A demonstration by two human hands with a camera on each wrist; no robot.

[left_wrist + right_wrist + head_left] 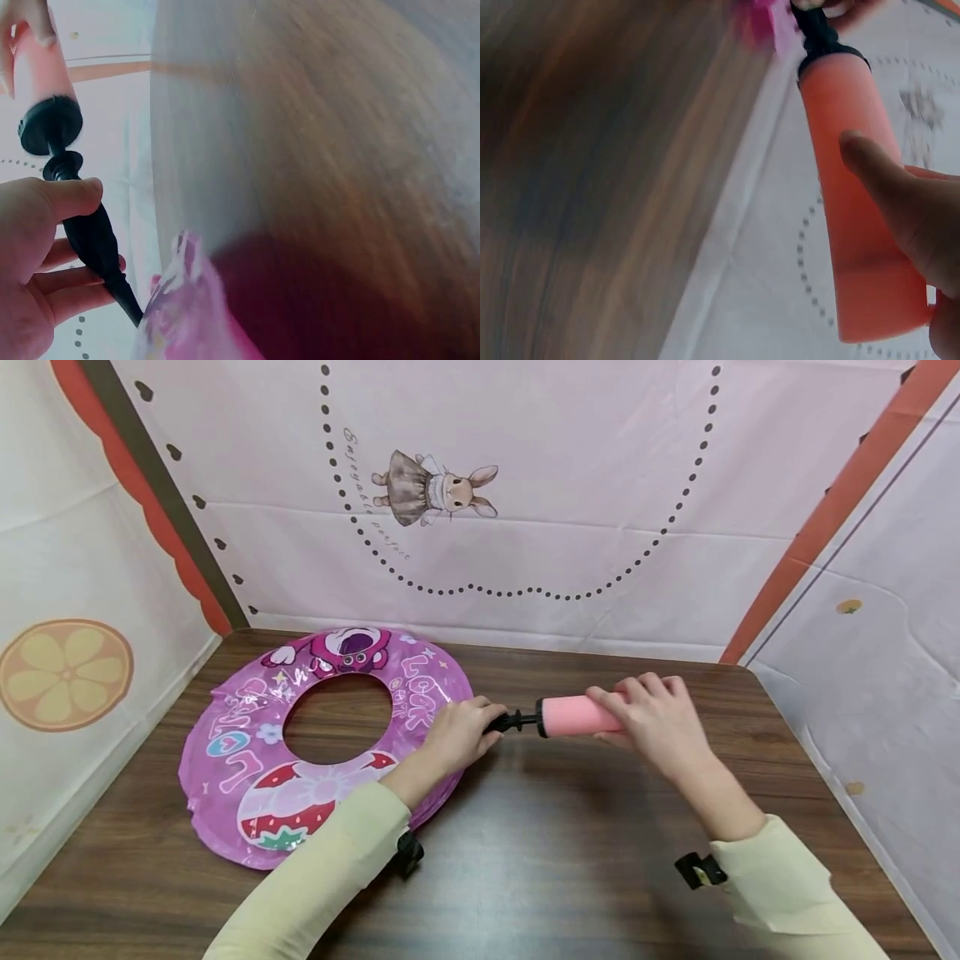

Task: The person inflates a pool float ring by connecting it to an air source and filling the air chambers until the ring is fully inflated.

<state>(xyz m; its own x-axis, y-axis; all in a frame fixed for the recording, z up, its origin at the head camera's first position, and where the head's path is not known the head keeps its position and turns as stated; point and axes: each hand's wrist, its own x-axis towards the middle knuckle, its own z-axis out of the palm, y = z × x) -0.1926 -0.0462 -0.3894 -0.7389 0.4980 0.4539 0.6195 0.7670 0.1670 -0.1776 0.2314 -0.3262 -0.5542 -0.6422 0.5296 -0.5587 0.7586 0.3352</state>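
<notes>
A pink hand pump with a black cap and black nozzle lies level above the table between both hands. My right hand grips its pink barrel, the thumb along the side in the right wrist view. With thumb and fingers, my left hand pinches the black tapered nozzle. The nozzle's thin tip points down to the purple swim ring and overlaps its edge in the left wrist view. Partly inflated, with a wrinkled rim, the ring lies flat on the table at the left, under my left forearm.
The brown wood-grain table reaches back to a printed cloth wall with a rabbit figure. Similar cloth hangs on the left and right sides. Black wrist cameras sit at both cuffs.
</notes>
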